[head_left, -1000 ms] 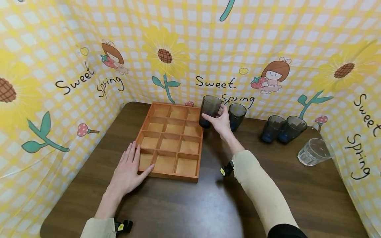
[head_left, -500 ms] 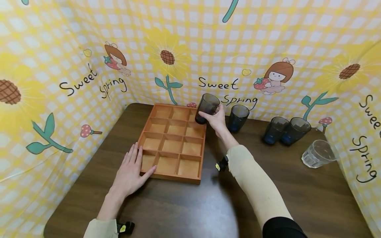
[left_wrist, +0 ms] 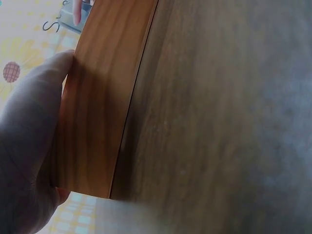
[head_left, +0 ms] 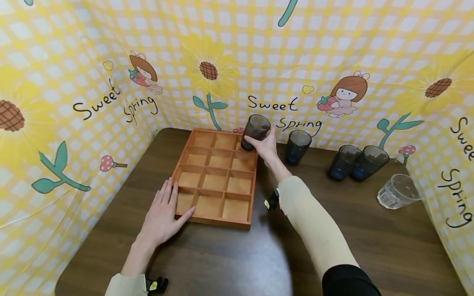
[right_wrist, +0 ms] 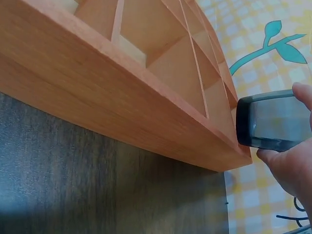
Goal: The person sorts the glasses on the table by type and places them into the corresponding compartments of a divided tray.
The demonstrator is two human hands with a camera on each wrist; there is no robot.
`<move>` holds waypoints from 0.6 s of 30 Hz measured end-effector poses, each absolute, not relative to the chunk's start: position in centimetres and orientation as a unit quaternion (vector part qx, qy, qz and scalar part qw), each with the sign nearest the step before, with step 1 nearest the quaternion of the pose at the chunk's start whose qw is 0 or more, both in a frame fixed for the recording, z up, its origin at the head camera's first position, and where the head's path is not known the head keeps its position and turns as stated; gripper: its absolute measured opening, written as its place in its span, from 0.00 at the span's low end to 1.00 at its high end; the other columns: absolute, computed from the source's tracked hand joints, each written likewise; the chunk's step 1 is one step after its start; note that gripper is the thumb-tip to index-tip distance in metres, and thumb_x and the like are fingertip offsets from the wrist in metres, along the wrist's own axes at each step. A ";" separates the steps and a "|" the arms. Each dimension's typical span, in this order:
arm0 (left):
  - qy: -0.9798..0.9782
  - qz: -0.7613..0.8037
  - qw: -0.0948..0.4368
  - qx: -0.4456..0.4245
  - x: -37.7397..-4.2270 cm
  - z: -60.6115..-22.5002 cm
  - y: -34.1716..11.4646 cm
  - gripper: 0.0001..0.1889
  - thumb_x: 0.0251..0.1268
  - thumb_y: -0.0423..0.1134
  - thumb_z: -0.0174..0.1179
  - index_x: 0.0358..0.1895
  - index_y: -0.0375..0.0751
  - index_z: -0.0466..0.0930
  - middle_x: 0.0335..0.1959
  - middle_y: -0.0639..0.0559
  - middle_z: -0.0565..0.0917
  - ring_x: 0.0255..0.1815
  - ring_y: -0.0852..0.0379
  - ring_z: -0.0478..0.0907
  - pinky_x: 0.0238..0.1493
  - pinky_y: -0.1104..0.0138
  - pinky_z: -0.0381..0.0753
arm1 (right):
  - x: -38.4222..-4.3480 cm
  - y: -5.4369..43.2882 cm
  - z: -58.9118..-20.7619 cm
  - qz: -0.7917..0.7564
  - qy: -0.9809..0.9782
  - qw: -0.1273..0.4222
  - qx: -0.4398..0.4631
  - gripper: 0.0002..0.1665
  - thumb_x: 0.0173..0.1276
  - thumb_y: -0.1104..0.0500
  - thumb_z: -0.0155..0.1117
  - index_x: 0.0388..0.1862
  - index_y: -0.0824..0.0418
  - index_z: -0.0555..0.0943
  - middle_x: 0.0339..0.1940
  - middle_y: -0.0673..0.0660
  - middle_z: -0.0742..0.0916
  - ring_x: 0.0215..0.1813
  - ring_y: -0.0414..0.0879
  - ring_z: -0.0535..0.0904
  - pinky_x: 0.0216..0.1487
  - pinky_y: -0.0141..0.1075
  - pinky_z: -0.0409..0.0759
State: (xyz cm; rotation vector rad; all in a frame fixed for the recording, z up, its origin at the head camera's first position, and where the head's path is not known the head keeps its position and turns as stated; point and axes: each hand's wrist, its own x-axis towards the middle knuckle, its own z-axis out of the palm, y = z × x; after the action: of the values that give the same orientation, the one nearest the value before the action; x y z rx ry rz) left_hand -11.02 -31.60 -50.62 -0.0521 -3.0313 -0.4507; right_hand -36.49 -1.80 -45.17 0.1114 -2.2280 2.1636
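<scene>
One smoked glass [head_left: 255, 127] is in the R hand [head_left: 266, 146], at the far R corner compt of the wood tray [head_left: 218, 223], per head view. Thumb crosses the glass's near side, pointing twd the tray's L; other fingers go round its R side, mostly hidden, so the glass sits btwn thumb & fingers, mouth up w/ a slight tilt, base below the thumb. L hand [head_left: 160, 216] is at the tray's near L corner: fingers fairly straight & close together on the L rim, thumb spread wide along the near edge. R of the tray: a second dark glass [head_left: 298, 148] nearest it, then two more dark glasses [head_left: 358, 158] close together, then a clear glass [head_left: 396, 192] farthest from it. Tray is on a dark wood table [head_left: 222, 263]; patterned cloth [head_left: 237, 53] hangs behind it.

L wrist view: thumb tip at the top edge of the tray's near wall, another fingertip peeking past the corner.

R wrist view: glass held btwn thumb on one side & a fingertip on the opposite side, base sticking out past both, by the tray's far corner. Touching tray or not: can't tell.
</scene>
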 end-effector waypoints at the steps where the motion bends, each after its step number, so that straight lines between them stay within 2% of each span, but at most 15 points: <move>1: -0.988 -0.147 0.038 -0.017 -11.0 -50.6 -31.6 0.58 0.79 0.70 0.57 0.90 0.29 0.43 0.93 0.31 0.42 0.94 0.32 0.42 0.90 0.35 0.51 | -36.5 -1.8 -45.2 0.695 -0.718 0.016 0.037 0.57 0.66 0.60 0.83 0.85 0.61 0.58 0.83 0.67 0.71 0.86 0.62 0.69 0.84 0.54 0.73; 9: -0.989 -0.144 0.040 -0.019 -11.1 -50.8 -31.4 0.58 0.78 0.69 0.58 0.90 0.28 0.44 0.93 0.31 0.43 0.94 0.32 0.43 0.90 0.36 0.51 | -36.6 -1.7 -46.1 0.667 -0.744 0.005 0.043 0.55 0.69 0.58 0.81 0.86 0.60 0.58 0.83 0.68 0.73 0.85 0.63 0.70 0.83 0.56 0.74; 18: -0.989 -0.139 0.042 -0.016 -11.2 -50.7 -31.5 0.58 0.78 0.69 0.59 0.90 0.29 0.44 0.93 0.31 0.44 0.94 0.32 0.43 0.90 0.36 0.52 | -37.2 -1.7 -46.9 0.601 -0.795 0.012 0.078 0.52 0.66 0.58 0.83 0.83 0.64 0.65 0.78 0.70 0.79 0.82 0.63 0.74 0.83 0.56 0.74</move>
State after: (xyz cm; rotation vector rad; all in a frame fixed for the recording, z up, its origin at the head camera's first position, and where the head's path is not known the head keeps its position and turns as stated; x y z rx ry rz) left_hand -11.18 -31.48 -50.67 -0.0504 -3.0272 -0.4255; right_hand -37.19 -1.75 -46.88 0.2421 -2.4802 1.8739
